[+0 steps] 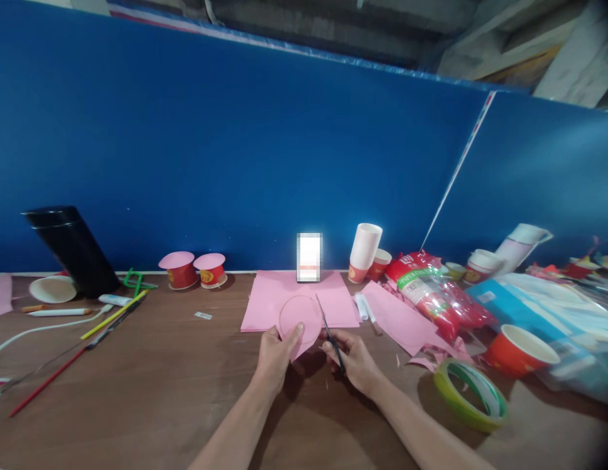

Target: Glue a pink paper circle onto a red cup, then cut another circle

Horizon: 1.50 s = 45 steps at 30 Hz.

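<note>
My left hand (277, 356) pinches a piece of pink paper (300, 316) by its lower left side, thumb on top. A circle is drawn on that paper, and its outer edge is partly trimmed. Closed around the handles of dark scissors (334, 343) is my right hand (352, 359). The blades point up and away along the right edge of the paper; whether they touch it I cannot tell. Behind and beneath the held piece lies a stack of pink paper sheets (264, 300) on the table.
Two red cups with pink paper discs (181, 271) stand back left, near a black flask (71, 251). Stacked paper cups (365, 251), a red plastic package (431, 294), pink scraps (406, 320), green-yellow tape (473, 395) and an orange cup (522, 352) sit at right. A blue partition (235, 143) rises behind.
</note>
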Tool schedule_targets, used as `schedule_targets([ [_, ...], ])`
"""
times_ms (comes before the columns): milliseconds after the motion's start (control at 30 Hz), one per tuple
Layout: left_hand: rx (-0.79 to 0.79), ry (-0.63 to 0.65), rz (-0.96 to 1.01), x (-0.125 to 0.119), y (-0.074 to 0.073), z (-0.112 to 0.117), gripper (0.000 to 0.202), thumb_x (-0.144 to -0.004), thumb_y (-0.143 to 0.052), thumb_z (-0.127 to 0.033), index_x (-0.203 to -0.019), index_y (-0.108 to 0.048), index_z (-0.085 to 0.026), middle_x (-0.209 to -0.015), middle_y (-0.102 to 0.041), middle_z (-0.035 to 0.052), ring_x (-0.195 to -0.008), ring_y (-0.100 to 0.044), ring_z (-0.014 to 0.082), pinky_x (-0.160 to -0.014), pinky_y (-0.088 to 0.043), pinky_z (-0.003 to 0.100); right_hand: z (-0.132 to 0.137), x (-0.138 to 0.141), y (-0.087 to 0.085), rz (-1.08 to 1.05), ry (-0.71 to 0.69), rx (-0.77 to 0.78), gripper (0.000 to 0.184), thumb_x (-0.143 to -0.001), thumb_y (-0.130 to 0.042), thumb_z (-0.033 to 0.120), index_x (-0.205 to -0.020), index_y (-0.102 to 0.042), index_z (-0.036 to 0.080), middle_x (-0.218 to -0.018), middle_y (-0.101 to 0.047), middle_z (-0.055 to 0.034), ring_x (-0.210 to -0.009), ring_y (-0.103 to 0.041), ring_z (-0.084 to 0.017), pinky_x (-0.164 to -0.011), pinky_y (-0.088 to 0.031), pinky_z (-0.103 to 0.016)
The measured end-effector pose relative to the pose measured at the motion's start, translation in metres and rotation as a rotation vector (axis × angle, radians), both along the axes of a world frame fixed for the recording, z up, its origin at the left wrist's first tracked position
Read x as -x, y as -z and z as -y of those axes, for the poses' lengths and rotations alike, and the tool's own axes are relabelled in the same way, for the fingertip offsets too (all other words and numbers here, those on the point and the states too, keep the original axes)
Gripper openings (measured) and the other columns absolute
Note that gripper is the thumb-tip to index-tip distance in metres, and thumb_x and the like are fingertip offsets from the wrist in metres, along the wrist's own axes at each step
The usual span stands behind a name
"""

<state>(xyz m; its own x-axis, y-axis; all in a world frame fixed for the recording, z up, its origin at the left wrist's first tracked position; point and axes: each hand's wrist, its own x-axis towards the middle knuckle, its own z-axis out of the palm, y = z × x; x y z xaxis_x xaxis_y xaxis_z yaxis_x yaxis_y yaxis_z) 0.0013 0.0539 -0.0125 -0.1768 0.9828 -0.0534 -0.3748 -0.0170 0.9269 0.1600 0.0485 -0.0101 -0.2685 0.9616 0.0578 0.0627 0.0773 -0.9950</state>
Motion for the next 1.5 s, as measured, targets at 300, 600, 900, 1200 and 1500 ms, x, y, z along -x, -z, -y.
schedule_targets([
  [300,-0.015,-0.013,0.003,-0.0001,0.0032,-0.0006,0.041,-0.058,-0.069,-0.035,-0.085,-0.064,-0.004,-0.073,-0.067,0.0127,-0.064,-0.061,0.0198,-0.06,-0.048,0.03,-0.0007,0.0002,0.0013,-0.005,-0.005,0.006,0.035,-0.071,-0.059,0.039,-0.095,-0.057,0.014,-0.051,-0.046,0.0054,-0.041,-0.04,-0.006,-0.039,-0.031,-0.018],
  [600,-0.003,-0.013,-0.006,0.0004,0.0044,-0.0019,0.039,-0.058,-0.069,-0.035,-0.083,-0.064,-0.005,-0.073,-0.067,0.0119,-0.063,-0.061,0.0196,-0.059,-0.048,0.029,0.0004,0.0006,-0.0024,0.015,-0.001,0.009,0.037,-0.07,-0.059,0.041,-0.094,-0.057,0.013,-0.051,-0.046,0.0051,-0.04,-0.04,-0.006,-0.038,-0.032,-0.018],
  [900,0.019,-0.022,0.029,-0.0004,-0.0001,-0.0006,0.041,-0.055,-0.071,-0.035,-0.083,-0.065,-0.005,-0.072,-0.067,0.012,-0.062,-0.062,0.0193,-0.059,-0.048,0.029,-0.0004,0.0006,0.001,0.025,0.019,0.002,0.038,-0.069,-0.059,0.042,-0.095,-0.058,0.014,-0.05,-0.045,0.0054,-0.04,-0.04,-0.006,-0.038,-0.031,-0.018],
  [1200,0.002,-0.019,-0.003,0.0009,0.0013,-0.0008,0.041,-0.057,-0.069,-0.035,-0.084,-0.064,-0.004,-0.072,-0.067,0.0125,-0.064,-0.062,0.0203,-0.06,-0.048,0.031,-0.0003,0.0006,0.0011,0.038,0.029,-0.011,0.039,-0.07,-0.058,0.043,-0.096,-0.058,0.013,-0.053,-0.046,0.0046,-0.039,-0.04,-0.006,-0.036,-0.031,-0.017],
  [1500,0.024,-0.033,-0.002,0.0004,-0.005,0.0005,0.039,-0.055,-0.07,-0.036,-0.08,-0.064,-0.006,-0.068,-0.067,0.0102,-0.061,-0.061,0.019,-0.056,-0.048,0.028,-0.0012,0.0016,0.002,0.036,0.054,0.024,0.038,-0.07,-0.058,0.043,-0.095,-0.058,0.015,-0.049,-0.045,0.006,-0.038,-0.041,-0.006,-0.033,-0.03,-0.016],
])
